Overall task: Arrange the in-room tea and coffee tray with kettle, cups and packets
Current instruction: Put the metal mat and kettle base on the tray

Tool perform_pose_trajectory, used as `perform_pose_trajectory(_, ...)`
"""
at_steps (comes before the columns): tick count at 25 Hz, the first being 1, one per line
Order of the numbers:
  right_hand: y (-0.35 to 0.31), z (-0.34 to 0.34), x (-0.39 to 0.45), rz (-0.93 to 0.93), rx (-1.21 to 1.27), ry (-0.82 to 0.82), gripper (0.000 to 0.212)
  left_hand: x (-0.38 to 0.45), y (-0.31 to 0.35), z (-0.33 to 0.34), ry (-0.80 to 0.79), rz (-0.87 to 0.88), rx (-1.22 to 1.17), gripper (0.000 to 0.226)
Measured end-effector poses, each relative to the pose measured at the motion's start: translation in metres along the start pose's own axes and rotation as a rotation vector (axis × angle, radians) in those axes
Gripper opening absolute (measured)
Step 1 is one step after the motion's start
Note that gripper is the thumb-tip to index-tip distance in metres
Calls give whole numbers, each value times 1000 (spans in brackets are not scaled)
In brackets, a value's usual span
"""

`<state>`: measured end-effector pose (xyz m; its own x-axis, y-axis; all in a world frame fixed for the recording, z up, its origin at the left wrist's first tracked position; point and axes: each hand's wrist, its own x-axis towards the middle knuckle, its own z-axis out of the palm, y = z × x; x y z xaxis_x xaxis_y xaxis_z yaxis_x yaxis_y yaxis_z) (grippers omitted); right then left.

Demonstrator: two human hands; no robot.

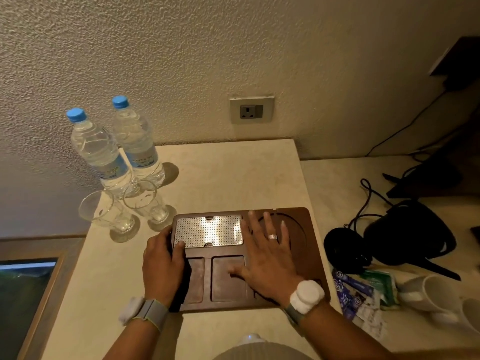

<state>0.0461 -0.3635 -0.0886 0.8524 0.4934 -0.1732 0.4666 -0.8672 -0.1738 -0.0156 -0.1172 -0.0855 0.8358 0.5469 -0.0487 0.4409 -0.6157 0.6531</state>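
The left hand (162, 266) grips the left edge of the wooden tray (315, 255), thumb on top, while the right hand (265, 255) lies flat on it with fingers spread (a ring on one finger). At 3 o'clock from the tray lies the black kettle (407, 232), with packets (363, 294) and white cups (436, 297) at 4 o'clock. Two water bottles (104, 154) and two glasses (114, 216) stand at 10 o'clock.

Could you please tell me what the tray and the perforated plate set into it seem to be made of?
The tray looks like dark brown wood or wood-look board, matte, with routed recesses. The perforated plate looks like polished metal, probably steel: it reflects light brightly between its rows of holes.
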Motion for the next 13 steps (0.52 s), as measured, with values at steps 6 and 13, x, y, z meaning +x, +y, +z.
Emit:
perform_pose_trajectory(6, 13, -24, -42, -72, 71, -124, 96, -4, 3, -2, -18, 4, -2, 45)
perform_pose_trajectory(13, 31, -23, -90, -116, 250, -60, 83, -46, 53, 16, -51, 542, 59, 37)
